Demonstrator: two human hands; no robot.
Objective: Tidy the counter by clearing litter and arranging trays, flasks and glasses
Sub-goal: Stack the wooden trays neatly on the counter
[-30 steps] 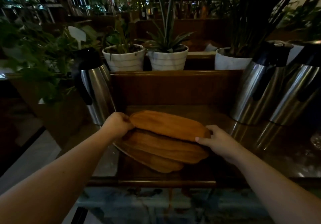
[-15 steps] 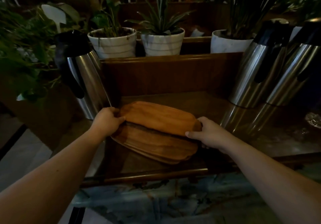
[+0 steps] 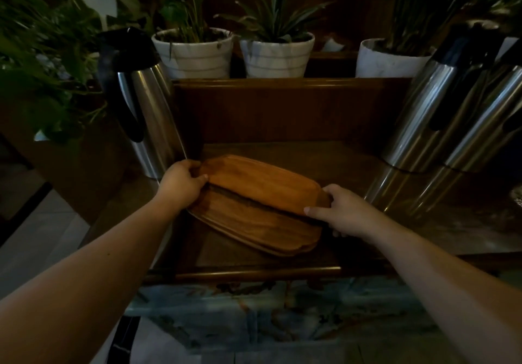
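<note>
A stack of oblong wooden trays lies on the dark wooden counter [image 3: 367, 166]. The top tray [image 3: 260, 183] sits askew, shifted toward the back over the lower trays [image 3: 254, 225]. My left hand [image 3: 180, 183] grips the top tray's left end. My right hand [image 3: 341, 211] holds its right end, thumb on top and fingers under the edge. A steel flask with a black lid and handle [image 3: 147, 109] stands just left of the trays. Two more steel flasks [image 3: 429, 104] [image 3: 491, 115] stand at the right.
A raised wooden back panel [image 3: 282, 109] closes the counter behind the trays. White plant pots [image 3: 195, 53] [image 3: 278, 56] [image 3: 387, 58] stand on the ledge above it. Leafy plants fill the left. A glass's rim [image 3: 517, 197] shows at the far right edge.
The fanned-out lower trays have drawn together under the top tray. Both hands have kept their hold on the tray ends. My view has tipped down and come closer.
</note>
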